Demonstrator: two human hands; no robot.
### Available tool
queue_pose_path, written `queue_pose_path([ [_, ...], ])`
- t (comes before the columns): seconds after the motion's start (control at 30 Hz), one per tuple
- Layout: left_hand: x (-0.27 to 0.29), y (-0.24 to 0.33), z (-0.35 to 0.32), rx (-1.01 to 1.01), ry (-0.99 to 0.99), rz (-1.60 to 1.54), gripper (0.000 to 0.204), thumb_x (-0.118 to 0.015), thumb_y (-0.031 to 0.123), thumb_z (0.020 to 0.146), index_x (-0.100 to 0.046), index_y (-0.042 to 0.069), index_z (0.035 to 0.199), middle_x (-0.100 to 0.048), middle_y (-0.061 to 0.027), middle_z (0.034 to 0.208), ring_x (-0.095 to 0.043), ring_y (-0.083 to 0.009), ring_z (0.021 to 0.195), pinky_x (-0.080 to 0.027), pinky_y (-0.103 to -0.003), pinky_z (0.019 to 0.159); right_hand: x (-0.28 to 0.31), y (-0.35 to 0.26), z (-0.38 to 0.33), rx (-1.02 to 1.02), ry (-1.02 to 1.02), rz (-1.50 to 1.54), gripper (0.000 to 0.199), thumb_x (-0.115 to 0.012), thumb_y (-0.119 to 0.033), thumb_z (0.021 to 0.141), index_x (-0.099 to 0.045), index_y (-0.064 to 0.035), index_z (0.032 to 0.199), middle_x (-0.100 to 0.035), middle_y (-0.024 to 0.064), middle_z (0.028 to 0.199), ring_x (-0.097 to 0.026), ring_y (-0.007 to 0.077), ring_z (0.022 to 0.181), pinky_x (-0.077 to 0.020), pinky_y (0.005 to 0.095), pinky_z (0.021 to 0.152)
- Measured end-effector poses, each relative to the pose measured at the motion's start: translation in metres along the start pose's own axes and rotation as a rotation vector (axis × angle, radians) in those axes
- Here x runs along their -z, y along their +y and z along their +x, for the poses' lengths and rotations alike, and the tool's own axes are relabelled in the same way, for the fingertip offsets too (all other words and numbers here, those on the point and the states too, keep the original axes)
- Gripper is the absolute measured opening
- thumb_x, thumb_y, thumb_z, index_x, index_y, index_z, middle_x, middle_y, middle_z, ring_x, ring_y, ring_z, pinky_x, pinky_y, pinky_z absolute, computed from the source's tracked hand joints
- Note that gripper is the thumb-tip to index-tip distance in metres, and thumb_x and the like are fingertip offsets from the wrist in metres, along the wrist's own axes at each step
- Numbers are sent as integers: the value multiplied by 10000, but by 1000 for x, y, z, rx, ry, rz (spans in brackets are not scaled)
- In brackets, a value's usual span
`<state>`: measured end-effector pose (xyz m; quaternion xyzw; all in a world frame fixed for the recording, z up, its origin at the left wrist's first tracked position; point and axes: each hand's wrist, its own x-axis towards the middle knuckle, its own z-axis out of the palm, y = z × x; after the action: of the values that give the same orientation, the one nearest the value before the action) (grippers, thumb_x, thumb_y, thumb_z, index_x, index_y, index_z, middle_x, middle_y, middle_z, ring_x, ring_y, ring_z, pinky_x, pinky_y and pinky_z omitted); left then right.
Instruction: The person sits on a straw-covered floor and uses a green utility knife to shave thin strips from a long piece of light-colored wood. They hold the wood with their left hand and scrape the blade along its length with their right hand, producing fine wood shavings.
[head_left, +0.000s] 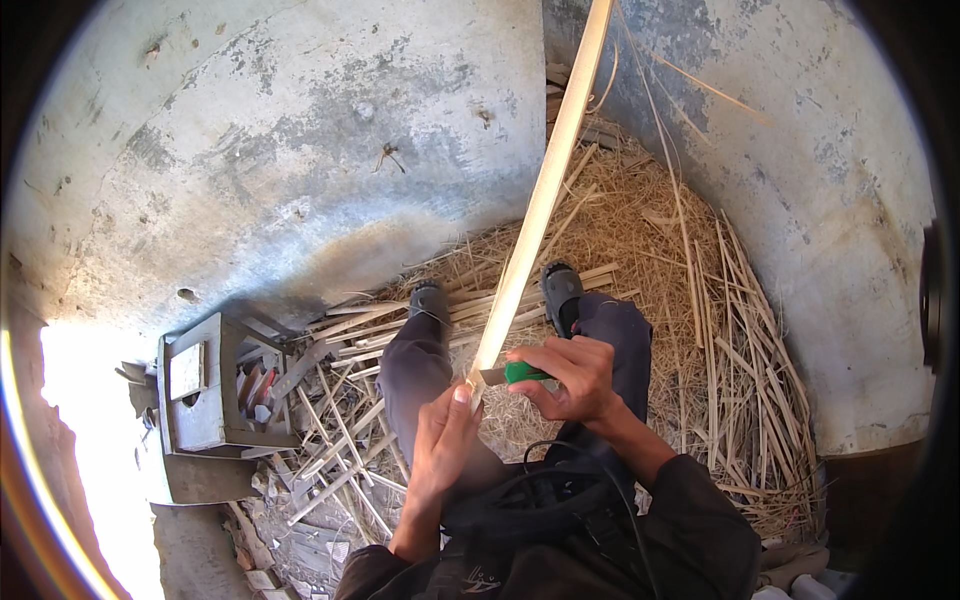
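Left hand [443, 432] gripping long pale strip [545, 190], right hand [575, 378] clasping green-handled knife [510, 374] (blade on strip)

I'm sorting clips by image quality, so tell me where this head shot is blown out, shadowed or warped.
Head view: sunlight blows out the lower left edge beside the wooden stool; fisheye bends the concrete walls and leaves black corners; the left hand, right hand, green-handled knife and pale cane strip are evenly lit and sharp.

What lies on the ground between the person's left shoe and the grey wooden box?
In the head view, loose split cane strips and straw litter lie between the left shoe and the grey wooden box.
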<state>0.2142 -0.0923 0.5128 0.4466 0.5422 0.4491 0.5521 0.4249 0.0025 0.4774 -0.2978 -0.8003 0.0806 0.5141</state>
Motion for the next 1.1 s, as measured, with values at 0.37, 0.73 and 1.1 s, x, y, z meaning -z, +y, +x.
queue_pose_path([
  [0.37, 3, -8, 1, 38, 21, 61, 483, -439, 381, 1226, -698, -12, 1120, -508, 65, 785, -395, -23, 692, -325, -241, 605, 0, 7, -8, 37, -4, -103, 380, -842, -478, 945, -835, -119, 1069, -648, -14, 679, -581, 185, 527, -400, 338, 514],
  [0.73, 10, -38, -22, 51, -102, 104, 519, -415, 483, 1209, -595, 99, 910, -460, 67, 649, -380, -22, 507, -295, -219, 454, 35, 84, 12, -497, 397, -86, 280, -775, -322, 1015, -843, -67, 1110, -789, 70, 823, -729, 175, 650, -530, 311, 553],
  [1.1, 8, -6, -5, -1, 177, 34, 466, -433, 311, 1228, -591, 59, 870, -467, 80, 705, -380, -23, 625, -304, -244, 553, 1, 25, -11, -180, -102, 169, 299, -886, -341, 923, -811, -90, 1069, -797, 73, 894, -761, 223, 716, -578, 338, 615],
])
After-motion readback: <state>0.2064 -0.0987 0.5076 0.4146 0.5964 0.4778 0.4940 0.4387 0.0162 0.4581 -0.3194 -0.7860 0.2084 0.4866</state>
